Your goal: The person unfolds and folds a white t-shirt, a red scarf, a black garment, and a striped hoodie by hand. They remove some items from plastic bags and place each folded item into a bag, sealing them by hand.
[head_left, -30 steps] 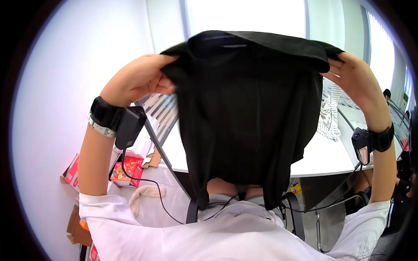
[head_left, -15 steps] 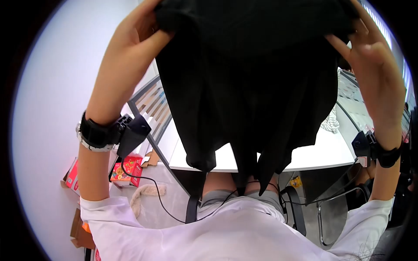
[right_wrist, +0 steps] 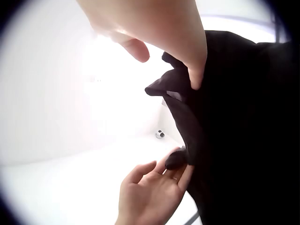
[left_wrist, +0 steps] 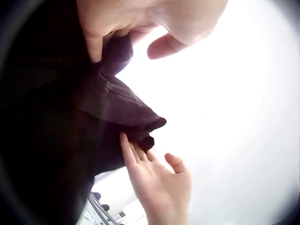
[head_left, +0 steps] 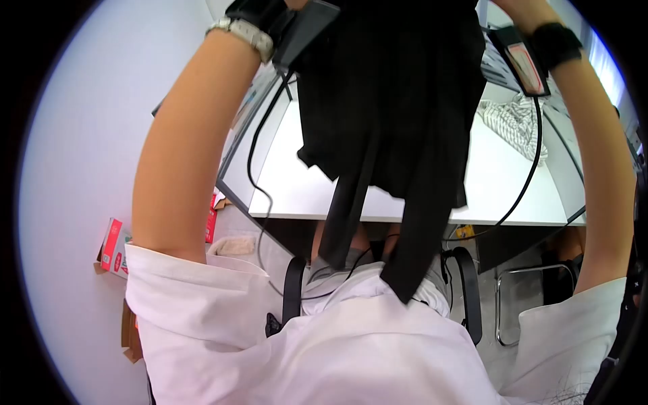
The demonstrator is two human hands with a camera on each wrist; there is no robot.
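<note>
A black garment (head_left: pixel 398 101) hangs high in front of me, its upper part out of the head view and two long strips dangling near my lap. In the left wrist view my left hand (left_wrist: pixel 159 18) has one finger against the front of the cloth and the others partly hidden behind it, thumb apart. My right hand (right_wrist: pixel 154 26) lies at the opposite side in the right wrist view, fingertip against the cloth, thumb also clear. Seen from across, the right hand's fingers are straight under a fold. Only the wrists show in the head view.
A white desk (head_left: pixel 277 182) stands behind the garment, with a striped cloth (head_left: pixel 516 125) on its right part. A white wall (head_left: pixel 88 155) is close on the left, with a red box (head_left: pixel 115 246) on the floor. Cables (head_left: pixel 260 182) trail from both wrist cameras.
Both hands have risen with the black garment, out of the top of the head view. The forearms now reach higher, and more of the desk shows below the cloth.
</note>
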